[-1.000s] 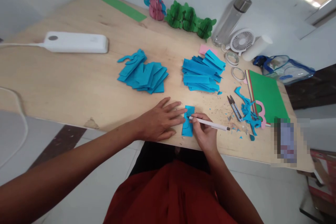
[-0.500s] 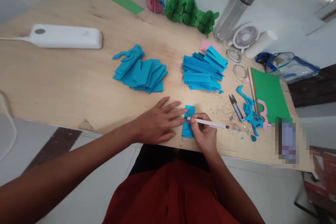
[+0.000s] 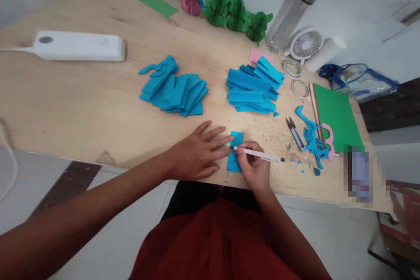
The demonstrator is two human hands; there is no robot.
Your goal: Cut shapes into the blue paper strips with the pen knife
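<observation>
A small blue paper strip (image 3: pixel 233 165) lies near the table's front edge, with dark curved lines on it. My left hand (image 3: pixel 200 151) rests flat with its fingers spread, the fingertips touching the strip's left side. A white pen (image 3: pixel 262 154) is pinched in my right hand (image 3: pixel 256 168), its tip on the strip close to my left fingertips. Beyond my hands lie two piles: a stack of folded blue paper pieces (image 3: pixel 177 94) on the left and a heap of blue paper strips (image 3: pixel 251 85) on the right.
Thread snips (image 3: pixel 295 134) lie right of my hands beside blue paper scraps (image 3: pixel 313 138). Green paper sheets (image 3: pixel 337 113), tape rolls (image 3: pixel 299 89), a small fan (image 3: pixel 306 44) and a bottle (image 3: pixel 293 15) stand or lie farther right. Green paper figures (image 3: pixel 236 13) line the wall; a white device (image 3: pixel 80 47) sits left.
The view has shifted very slightly. Both hands, the pen and the strip hold nearly the same positions.
</observation>
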